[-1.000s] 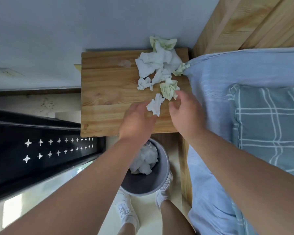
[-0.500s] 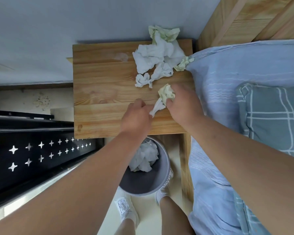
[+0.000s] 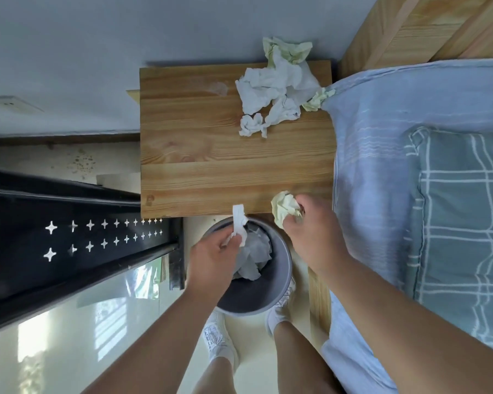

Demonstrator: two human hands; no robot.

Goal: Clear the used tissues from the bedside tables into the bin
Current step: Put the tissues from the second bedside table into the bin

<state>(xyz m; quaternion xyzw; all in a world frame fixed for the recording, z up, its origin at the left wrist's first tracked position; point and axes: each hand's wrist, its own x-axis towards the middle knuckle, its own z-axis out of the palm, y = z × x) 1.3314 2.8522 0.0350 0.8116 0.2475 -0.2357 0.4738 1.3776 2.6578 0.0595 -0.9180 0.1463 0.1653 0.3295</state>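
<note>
A: First entry, leftmost?
B: Left hand point(image 3: 214, 253), just off the table's point(image 3: 211, 166) near edge; fingers pinch a white strip point(image 3: 238, 220)
A: Next?
B: Bin point(image 3: 281, 282), on the floor below that near edge; white tissues point(image 3: 254, 251) already inside, strip directly above them
A: On the table?
B: Pile point(image 3: 279, 89), far right corner; white and pale yellow, nobody touching it
A: Last?
B: Right hand point(image 3: 310, 234), at the near right corner; fingers curled round a yellow wad point(image 3: 285, 209)
A: Tally?
B: Some binned, two in hand, pile outstanding, other tables out of view; roughly midway here, I judge
</note>
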